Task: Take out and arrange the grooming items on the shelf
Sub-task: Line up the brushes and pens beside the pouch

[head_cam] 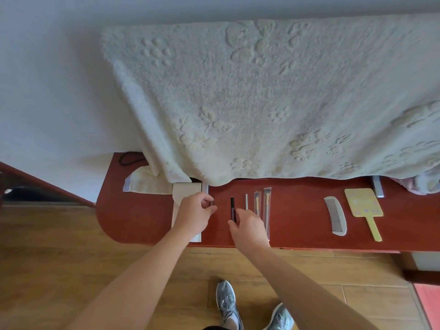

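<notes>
Laying-out step, I'd say: right hand pinches the black pencil, left hand pinches a small dark piece. Next it needs squaring beside the brushes.

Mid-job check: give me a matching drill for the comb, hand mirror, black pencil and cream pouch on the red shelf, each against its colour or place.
Things
1. comb
2. hand mirror
3. black pencil
4. cream pouch

Place or colour
A. partly under the left hand, which pinches a small dark item
B. yellow, farthest right of the four
C. grey, just left of the hand mirror
D. in the grip of the right hand

Pairs: 1-C, 2-B, 3-D, 4-A
</notes>
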The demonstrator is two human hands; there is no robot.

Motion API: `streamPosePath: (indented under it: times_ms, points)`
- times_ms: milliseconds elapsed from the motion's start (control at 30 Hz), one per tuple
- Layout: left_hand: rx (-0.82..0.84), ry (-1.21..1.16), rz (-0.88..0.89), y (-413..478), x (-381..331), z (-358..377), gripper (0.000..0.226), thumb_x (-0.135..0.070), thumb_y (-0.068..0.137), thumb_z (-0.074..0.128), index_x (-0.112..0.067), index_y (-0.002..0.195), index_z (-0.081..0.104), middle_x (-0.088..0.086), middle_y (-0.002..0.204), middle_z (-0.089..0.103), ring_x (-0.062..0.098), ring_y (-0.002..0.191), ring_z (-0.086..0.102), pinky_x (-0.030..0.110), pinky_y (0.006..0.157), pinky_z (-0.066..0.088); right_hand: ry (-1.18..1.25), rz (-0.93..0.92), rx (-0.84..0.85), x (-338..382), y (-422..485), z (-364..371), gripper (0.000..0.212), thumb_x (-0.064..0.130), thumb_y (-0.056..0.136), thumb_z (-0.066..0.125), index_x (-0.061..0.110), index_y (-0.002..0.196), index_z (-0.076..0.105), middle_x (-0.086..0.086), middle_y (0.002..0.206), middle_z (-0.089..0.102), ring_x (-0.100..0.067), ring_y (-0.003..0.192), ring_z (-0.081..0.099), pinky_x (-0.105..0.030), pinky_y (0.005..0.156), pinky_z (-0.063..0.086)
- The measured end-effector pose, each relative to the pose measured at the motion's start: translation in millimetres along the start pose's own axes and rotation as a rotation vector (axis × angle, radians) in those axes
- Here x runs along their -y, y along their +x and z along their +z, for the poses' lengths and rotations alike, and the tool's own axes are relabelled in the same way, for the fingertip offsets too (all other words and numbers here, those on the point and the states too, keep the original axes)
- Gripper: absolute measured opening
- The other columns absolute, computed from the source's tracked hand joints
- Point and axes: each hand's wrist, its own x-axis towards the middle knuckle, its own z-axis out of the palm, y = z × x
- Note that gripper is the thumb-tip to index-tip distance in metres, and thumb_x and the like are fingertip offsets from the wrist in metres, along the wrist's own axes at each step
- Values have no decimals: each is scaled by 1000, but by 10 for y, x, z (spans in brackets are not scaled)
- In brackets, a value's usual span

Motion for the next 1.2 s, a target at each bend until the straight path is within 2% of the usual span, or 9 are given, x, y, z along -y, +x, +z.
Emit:
streamPosePath:
  times_ms: [133, 233, 400, 567, 700, 800, 933, 1067, 1200]
  points:
    - [36, 82, 24, -50, 133, 135, 23, -25, 84, 76, -20, 106, 72, -6, 96, 69, 10, 86, 62, 22, 78, 50, -59, 33, 25, -37, 162, 156, 14, 27, 97, 54, 14, 92, 57, 1, 87, 53, -12, 73, 51, -21, 61, 37]
    - [67, 124, 12, -26, 239, 228, 26, -28, 84, 77, -19, 108, 72, -6, 101, 71, 10, 85, 64, 25, 79, 53, -84, 61, 48, -55, 253, 293, 17, 27, 97, 53, 11, 98, 59, 0, 90, 52, -14, 76, 51, -22, 64, 38]
    - [97, 181, -7, 45, 369, 349, 26, -30, 84, 76, -17, 106, 73, -3, 96, 72, 11, 84, 65, 24, 76, 53, -90, 99, 69, -83, 319, 449, 18, 26, 96, 56, 10, 101, 61, -3, 92, 55, -18, 79, 57, -29, 68, 50]
    - [120, 236, 18, 97, 403, 411, 27, -32, 86, 73, -16, 107, 74, -1, 95, 74, 13, 85, 67, 25, 75, 53, -116, 88, 59, -77, 363, 475, 16, 25, 96, 55, 9, 99, 59, -2, 91, 51, -17, 73, 51, -25, 64, 41]
    - [129, 226, 14, 123, 387, 405, 26, -31, 85, 73, -17, 106, 75, -2, 92, 75, 12, 83, 68, 24, 74, 53, -111, 101, 76, -66, 372, 477, 16, 27, 95, 56, 11, 97, 59, -2, 93, 54, -20, 78, 58, -28, 66, 46]
    - [135, 219, 16, 130, 376, 397, 25, -30, 85, 73, -17, 105, 76, -2, 92, 75, 11, 83, 68, 24, 75, 53, -91, 105, 66, -49, 375, 453, 17, 30, 94, 58, 13, 96, 58, 2, 89, 49, -18, 76, 56, -26, 65, 46]
    - [120, 221, 15, 135, 345, 399, 28, -32, 85, 73, -18, 109, 74, -3, 102, 74, 11, 93, 67, 21, 80, 51, -81, 83, 19, -65, 383, 352, 16, 31, 94, 57, 15, 93, 55, 1, 91, 52, -17, 74, 56, -28, 64, 50]
    - [80, 226, 6, 183, 251, 373, 28, -31, 86, 73, -21, 112, 72, -3, 99, 71, 11, 89, 65, 22, 78, 50, -86, 98, -29, -192, 378, 149, 19, 27, 95, 55, 11, 104, 57, -4, 97, 56, -22, 83, 59, -34, 71, 51]
    - [29, 235, 49, 264, 95, 371, 24, -29, 87, 72, -21, 109, 71, -4, 101, 67, 11, 90, 62, 28, 79, 52, -105, 135, -35, -314, 358, 42, 16, 26, 95, 55, 12, 102, 58, -2, 100, 57, -21, 85, 60, -27, 70, 49]
